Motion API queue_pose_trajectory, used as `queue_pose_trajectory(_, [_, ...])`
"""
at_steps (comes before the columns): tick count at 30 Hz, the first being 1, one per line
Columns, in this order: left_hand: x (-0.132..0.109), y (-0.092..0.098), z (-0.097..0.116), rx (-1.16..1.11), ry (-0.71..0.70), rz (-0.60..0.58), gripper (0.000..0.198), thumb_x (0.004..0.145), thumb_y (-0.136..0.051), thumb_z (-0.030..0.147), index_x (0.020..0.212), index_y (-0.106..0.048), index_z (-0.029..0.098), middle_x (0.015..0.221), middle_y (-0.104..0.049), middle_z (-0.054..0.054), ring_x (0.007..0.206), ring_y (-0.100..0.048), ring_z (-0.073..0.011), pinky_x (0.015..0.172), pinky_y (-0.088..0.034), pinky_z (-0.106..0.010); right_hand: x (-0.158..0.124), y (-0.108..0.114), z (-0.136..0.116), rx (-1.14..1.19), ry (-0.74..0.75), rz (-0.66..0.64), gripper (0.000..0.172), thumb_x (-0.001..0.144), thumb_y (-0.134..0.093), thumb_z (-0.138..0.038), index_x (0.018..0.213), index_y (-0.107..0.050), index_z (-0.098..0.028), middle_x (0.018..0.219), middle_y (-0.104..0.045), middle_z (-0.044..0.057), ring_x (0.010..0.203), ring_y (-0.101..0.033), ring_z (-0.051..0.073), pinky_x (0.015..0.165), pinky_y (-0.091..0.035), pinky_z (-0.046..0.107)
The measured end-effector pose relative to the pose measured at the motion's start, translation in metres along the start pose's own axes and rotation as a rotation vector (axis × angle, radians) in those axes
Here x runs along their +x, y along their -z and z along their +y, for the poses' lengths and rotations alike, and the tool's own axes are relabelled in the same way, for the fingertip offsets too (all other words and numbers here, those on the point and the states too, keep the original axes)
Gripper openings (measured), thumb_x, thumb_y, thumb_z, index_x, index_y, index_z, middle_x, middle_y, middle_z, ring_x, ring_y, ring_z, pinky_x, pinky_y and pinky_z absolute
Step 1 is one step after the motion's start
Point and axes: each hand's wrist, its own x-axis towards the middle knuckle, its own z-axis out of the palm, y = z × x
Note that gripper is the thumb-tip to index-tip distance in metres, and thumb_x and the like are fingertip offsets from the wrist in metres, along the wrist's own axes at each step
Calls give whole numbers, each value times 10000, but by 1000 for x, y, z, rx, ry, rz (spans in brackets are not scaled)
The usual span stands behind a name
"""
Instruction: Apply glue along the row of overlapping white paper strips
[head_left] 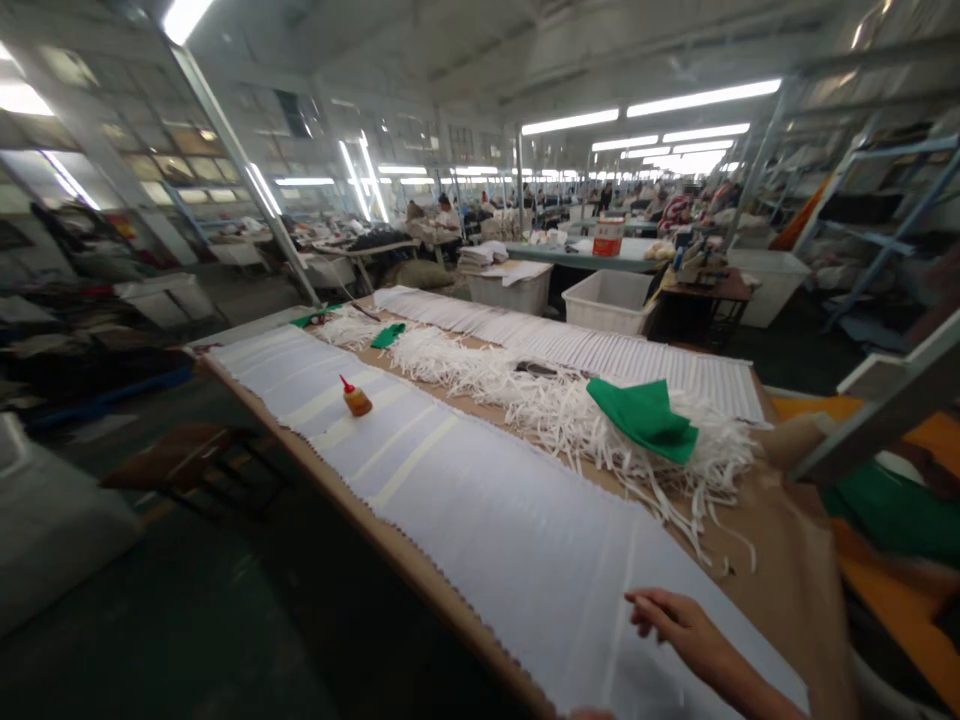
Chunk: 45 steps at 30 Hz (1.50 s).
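My right hand reaches in from the lower right, its fingers resting at or just above a long white fabric sheet with a zigzag-cut edge and holding nothing. Only a sliver of what looks like my left hand shows at the bottom edge. The sheet lies on a brown paper-covered table. A small amber glue bottle with a red nozzle stands on the sheet. Beyond it lie a heap of white fabric strips, a green cloth piece, and a second white sheet.
White plastic bins stand beyond the far table end. Blue metal shelving rises at the right, and an orange surface with green cloth lies at lower right. A low stool and heaped garments are at the left. Co-workers sit at distant tables.
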Motion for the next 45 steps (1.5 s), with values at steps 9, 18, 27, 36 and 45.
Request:
queue_pose_trajectory(9, [-25, -53, -30, -233, 11, 25, 257, 855, -471, 300, 789, -653, 130, 615, -622, -6, 546, -541, -114, 543, -419, -219, -51, -21, 19, -215, 24, -484, 367, 852, -541, -449, 807, -711, -127, 742, -668, 51, 696, -567, 163, 642, -400, 248])
queue_pose_trajectory(18, [-16, -69, -46, -211, 100, 44, 245, 845, -554, 303, 747, -665, 108, 590, -638, -15, 510, -549, -102, 531, -416, -206, -43, -7, 39, -422, 9, -491, 284, 858, -516, -360, 875, -712, -155, 819, -690, 49, 752, -599, 171, 674, -402, 247])
queue_pose_trajectory(27, [-15, -78, -73, -184, 223, 109, 264, 908, -473, 247, 926, -695, 104, 680, -686, -36, 507, -565, -98, 544, -451, -213, -10, -44, 50, -757, 84, -491, 213, 881, -554, -337, 914, -697, -184, 906, -690, 68, 840, -605, 186, 705, -379, 250])
queue_pose_trajectory(36, [-33, -63, -83, 85, 176, 245, 263, 887, -498, 235, 1039, -706, 180, 963, -738, -64, 886, -664, -178, 854, -500, -282, 17, -53, 40, -959, 126, -452, 229, 919, -533, -344, 947, -687, -178, 955, -689, 83, 848, -611, 194, 681, -384, 253])
queue_pose_trajectory(45, [-33, -57, -70, 307, 33, 164, 392, 959, -392, 276, 1296, -589, 240, 1237, -662, -65, 1095, -623, -200, 962, -478, -308, 33, -55, 37, -1025, 137, -437, 252, 928, -519, -359, 970, -685, -174, 954, -692, 85, 846, -616, 201, 668, -385, 260])
